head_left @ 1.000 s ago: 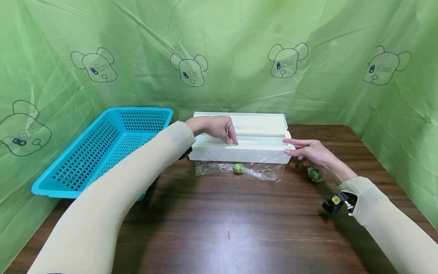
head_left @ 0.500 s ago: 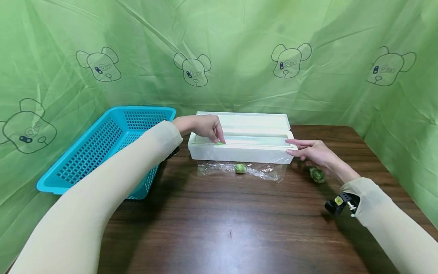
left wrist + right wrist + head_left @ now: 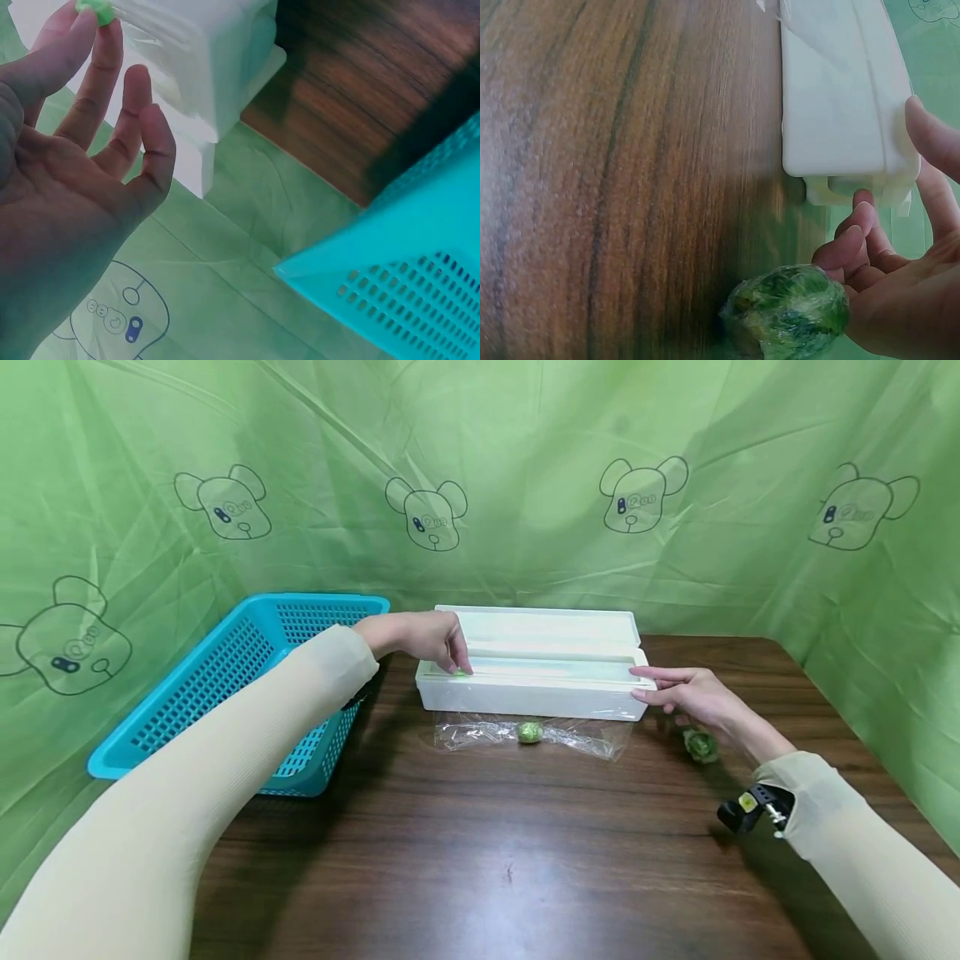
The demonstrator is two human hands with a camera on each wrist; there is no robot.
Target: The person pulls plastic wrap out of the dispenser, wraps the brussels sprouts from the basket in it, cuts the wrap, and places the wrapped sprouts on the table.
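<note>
A long white plastic-wrap dispenser (image 3: pixel 532 696) lies at the back of the table with its lid (image 3: pixel 547 627) raised. Near the left end of its front rail, my left hand (image 3: pixel 423 639) pinches a small green slide cutter (image 3: pixel 96 10) between thumb and fingers. My right hand (image 3: pixel 693 696) holds the dispenser's right end, thumb and fingers on either side of its edge. Clear film (image 3: pixel 468 731) hangs from the front onto the table, with a small green leafy ball (image 3: pixel 530 732) on it. Another leafy ball, wrapped in film (image 3: pixel 787 311), sits below my right hand.
A blue perforated basket (image 3: pixel 300 777) stands to the left, partly behind my left sleeve. Green cloth (image 3: pixel 525 560) with printed bear heads rises behind the table and at both sides. Dark wood tabletop (image 3: pixel 480 843) stretches out in front of the dispenser.
My left hand has moved left along the dispenser's front rail, taking the green slide cutter with it. My right hand keeps its hold on the right end.
</note>
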